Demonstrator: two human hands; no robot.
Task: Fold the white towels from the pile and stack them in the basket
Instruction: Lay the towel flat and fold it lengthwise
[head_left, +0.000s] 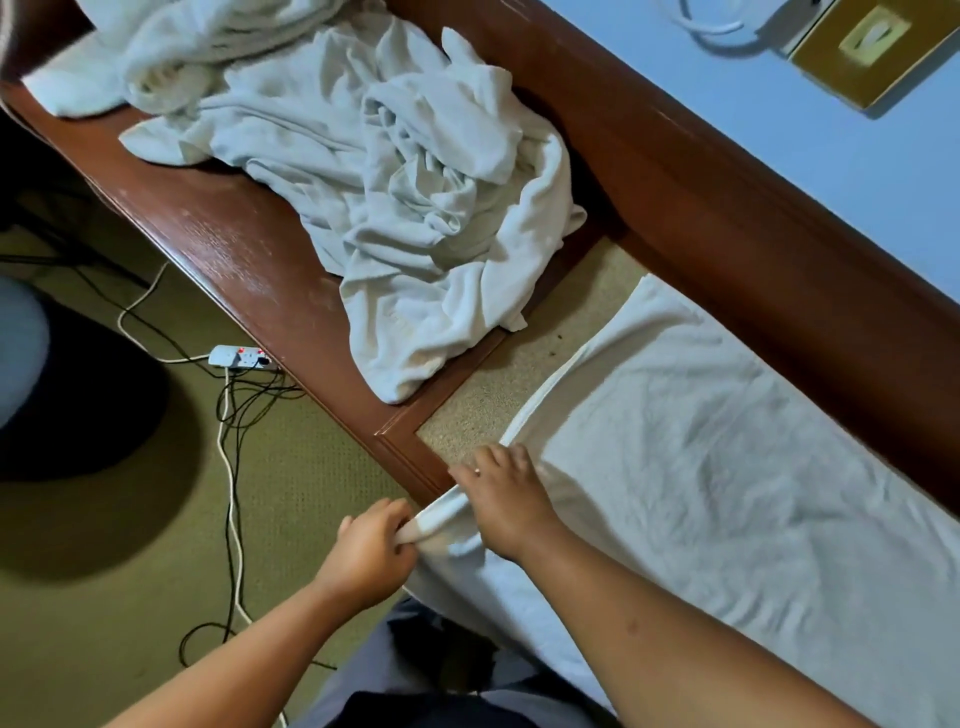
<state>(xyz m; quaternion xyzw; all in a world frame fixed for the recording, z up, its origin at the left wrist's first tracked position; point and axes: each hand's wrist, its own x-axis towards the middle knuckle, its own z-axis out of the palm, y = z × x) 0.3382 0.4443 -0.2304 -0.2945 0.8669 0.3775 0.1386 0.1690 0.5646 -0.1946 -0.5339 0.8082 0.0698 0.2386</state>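
1. Left of the left hand, a green carpet (104, 597) was shown. It was crossed by a white cable (231, 493) and thin black leads. These ran to a white power strip (239, 357) lying beyond that hand, close under the desk's edge.
2. The left hand (371, 551) was shown low in the middle of the view. Its fingers were curled tightly round a bunched corner of the flat towel (727, 467), which was pulled out past the near edge of the wooden desk (234, 249).
3. Beyond both hands and well apart from them, the pile of white towels (389, 171) was heaped in crumpled folds on the desk. One loose end was draped towards the hands, onto the beige inlay (483, 410) of the desktop.
4. Just to the right of the left hand, the right hand (501, 499) was laid palm-down on the same towel's near edge, fingers spread and lightly bent. Whether cloth was pinched beneath it could not be told.
5. Right of and beyond the right hand, the flat towel was spread out smooth over the inlay. Its far long edge was set along a raised wooden rail (727, 208).
6. Far beyond the right hand, past the rail, a pale blue wall (857, 156) was shown, with a brass plate (872, 47) fixed to it.
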